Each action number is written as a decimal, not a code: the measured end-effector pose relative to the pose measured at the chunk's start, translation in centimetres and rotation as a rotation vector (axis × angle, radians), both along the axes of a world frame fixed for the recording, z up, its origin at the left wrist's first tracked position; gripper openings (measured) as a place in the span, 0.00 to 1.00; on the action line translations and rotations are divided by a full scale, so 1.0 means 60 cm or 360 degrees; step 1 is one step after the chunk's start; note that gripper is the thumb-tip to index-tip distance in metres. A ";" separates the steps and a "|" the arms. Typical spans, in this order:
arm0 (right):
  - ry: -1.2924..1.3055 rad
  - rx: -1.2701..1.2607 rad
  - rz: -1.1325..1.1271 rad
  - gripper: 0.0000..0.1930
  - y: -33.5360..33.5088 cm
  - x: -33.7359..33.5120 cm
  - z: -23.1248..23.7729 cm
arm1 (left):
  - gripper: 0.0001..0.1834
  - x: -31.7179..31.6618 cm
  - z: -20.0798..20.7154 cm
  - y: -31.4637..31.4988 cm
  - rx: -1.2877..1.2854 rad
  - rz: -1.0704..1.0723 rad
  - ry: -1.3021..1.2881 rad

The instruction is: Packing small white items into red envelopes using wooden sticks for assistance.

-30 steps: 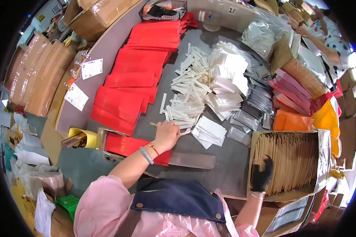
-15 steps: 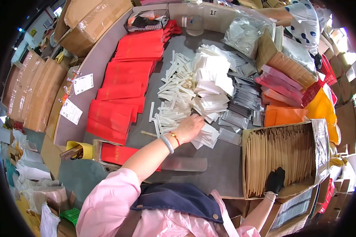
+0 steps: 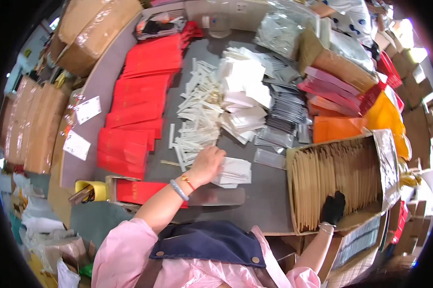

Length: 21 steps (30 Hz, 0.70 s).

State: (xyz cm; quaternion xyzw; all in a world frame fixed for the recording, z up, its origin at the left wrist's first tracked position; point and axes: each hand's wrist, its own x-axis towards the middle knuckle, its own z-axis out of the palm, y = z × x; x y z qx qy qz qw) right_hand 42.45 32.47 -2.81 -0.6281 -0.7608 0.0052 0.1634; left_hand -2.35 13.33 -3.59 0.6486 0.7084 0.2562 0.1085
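My left hand [image 3: 207,165], bare with a bracelet and a bangle, is closed at the left edge of a small stack of white paper slips [image 3: 236,171] on the grey table. Its fingertips are partly hidden there. Just beyond lie a heap of narrow white strips [image 3: 195,113] and a pile of larger white slips [image 3: 240,79]. My right hand [image 3: 333,209], in a black glove, rests with extended fingers on upright brown envelopes [image 3: 317,180], packed in a carton [image 3: 293,225] at the right. Nothing shows in its grasp.
Red envelopes [image 3: 135,103] line the left side. Clear sleeves [image 3: 284,108] lie right of the white pile; pink and orange packets [image 3: 339,128] lie beyond the carton. A yellow holder [image 3: 97,191] stands near left. Another person's arm [image 3: 322,9] reaches in at far right.
My left hand has drawn the small white stack toward me and slightly left, off the pile's near end. My right hand has stayed on the envelopes. The whole view has shifted a little.
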 end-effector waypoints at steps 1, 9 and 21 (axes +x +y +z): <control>-0.0142 0.0126 0.0045 0.15 -0.002 0.009 -0.014 | 0.14 0.002 0.011 -0.003 -0.0005 0.0060 0.0037; 0.0046 0.0175 -0.0077 0.16 -0.016 -0.012 0.015 | 0.11 0.005 0.026 -0.013 0.0038 0.0143 -0.0027; 0.0534 -0.0329 0.1227 0.12 -0.135 -0.261 0.118 | 0.14 0.059 0.060 -0.172 -0.0255 0.0053 -0.0035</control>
